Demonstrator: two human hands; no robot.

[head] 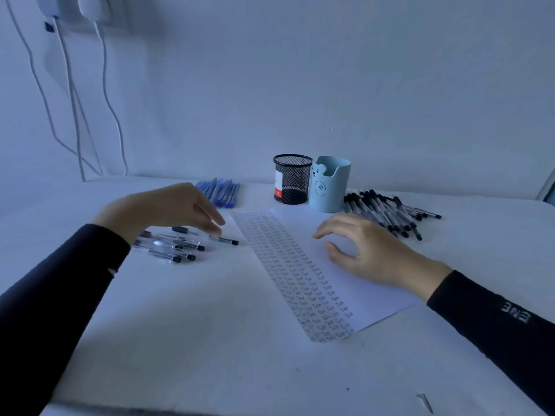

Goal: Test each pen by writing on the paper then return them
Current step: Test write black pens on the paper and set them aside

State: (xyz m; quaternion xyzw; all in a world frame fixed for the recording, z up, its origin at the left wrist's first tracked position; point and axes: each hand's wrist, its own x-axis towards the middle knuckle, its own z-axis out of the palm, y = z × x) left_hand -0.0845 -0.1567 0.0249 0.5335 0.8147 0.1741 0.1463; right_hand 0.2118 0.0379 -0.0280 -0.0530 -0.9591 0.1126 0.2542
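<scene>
Left fingers [213,224] perhaps on slim, clear-barrelled pen [225,240]

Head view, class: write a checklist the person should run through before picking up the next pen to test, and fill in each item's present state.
1. Left hand free to take a pen: ok, open, holding nothing.
2. Right hand free: ok, open over the paper.
3. Blank room on the paper: ok, the part by the right hand is unwritten.
4. A pen within reach: ok, a single pen lies by the left fingertips.
5. Whether the black pens beside the blue cup are tested: cannot tell.
6. Mesh cup and blue cup upright: ok.
</scene>
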